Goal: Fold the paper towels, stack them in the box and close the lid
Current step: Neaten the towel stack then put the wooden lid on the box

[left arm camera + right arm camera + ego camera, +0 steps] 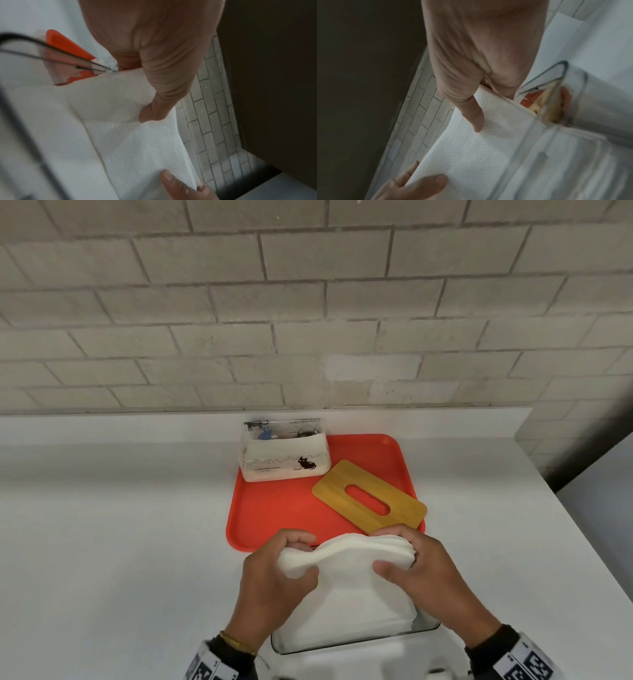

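A: What are the hands doing?

B: The left hand (pixel 274 577) grips the left end of a stack of paper towels (pixel 346 559), fingers curled over the top, thumb pressed into the near face. The right hand (pixel 421 573) pinches the right end the same way, thumb in front, fingers wrapped over the far side. From the left wrist, the left hand (pixel 154 60) has its thumb dug into the paper towels (pixel 137 142); from the right wrist, the right hand (pixel 479 54) lays its thumb flat along the paper towels (pixel 479 148).

A: And the stack itself?

B: Bowed upward between the two hands, its lower part hanging down into the clear box (pixel 428 628), which sits at 6 o'clock on the white counter (pixel 102 525), just below the hands. The box (pixel 573 155) is blurred in the right wrist view.

A: Where is the lid?

B: The wooden lid (pixel 370 496), with an oval slot, lies flat on the red tray (pixel 274 508) at 12 o'clock from the hands, its near corner just behind the right fingers. I cannot tell whether they touch.

A: Anything else?

B: A towel package (pixel 286 453) printed with a black cat stands at the tray's 11 o'clock corner, with a grey brick wall (pixel 308 302) behind the counter.
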{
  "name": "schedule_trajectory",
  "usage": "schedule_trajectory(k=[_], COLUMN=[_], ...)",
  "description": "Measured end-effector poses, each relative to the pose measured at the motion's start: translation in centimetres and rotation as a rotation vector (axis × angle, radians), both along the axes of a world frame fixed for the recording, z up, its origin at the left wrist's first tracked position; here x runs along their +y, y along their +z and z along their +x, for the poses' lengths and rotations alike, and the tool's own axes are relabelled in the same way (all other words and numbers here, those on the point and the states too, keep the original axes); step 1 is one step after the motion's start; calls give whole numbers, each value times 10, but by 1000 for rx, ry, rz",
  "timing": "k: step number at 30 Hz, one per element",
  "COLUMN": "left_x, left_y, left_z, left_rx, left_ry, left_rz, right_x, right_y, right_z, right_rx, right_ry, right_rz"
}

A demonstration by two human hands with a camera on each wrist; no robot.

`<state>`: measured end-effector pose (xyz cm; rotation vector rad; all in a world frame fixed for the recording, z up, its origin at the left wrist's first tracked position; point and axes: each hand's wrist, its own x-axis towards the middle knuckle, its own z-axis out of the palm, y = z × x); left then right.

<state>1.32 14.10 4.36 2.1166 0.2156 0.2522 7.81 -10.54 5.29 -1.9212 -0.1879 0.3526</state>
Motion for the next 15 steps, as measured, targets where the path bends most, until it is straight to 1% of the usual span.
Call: schedule_trajectory(k=[3, 5, 7, 10, 13, 15], left_x=[7, 13, 18, 17, 10, 7], left_y=[8, 10, 8, 3, 2, 1], left_z=[-1, -3, -4, -3, -1, 0], left_rx=[-16, 1, 16, 2, -4, -7], left_ry=[-16, -66, -130, -168, -191, -199], left_rz=[-64, -77, -43, 72, 139, 137], right_x=[-7, -9, -10, -7, -2, 0], right_y=[5, 8, 6, 4, 1, 2], right_z=[0, -1, -2, -4, -5, -4], right_rx=[8, 47, 81, 77, 89, 87], right_ry=[28, 76, 118, 137, 104, 82], right_rz=[59, 81, 63, 5, 6, 6])
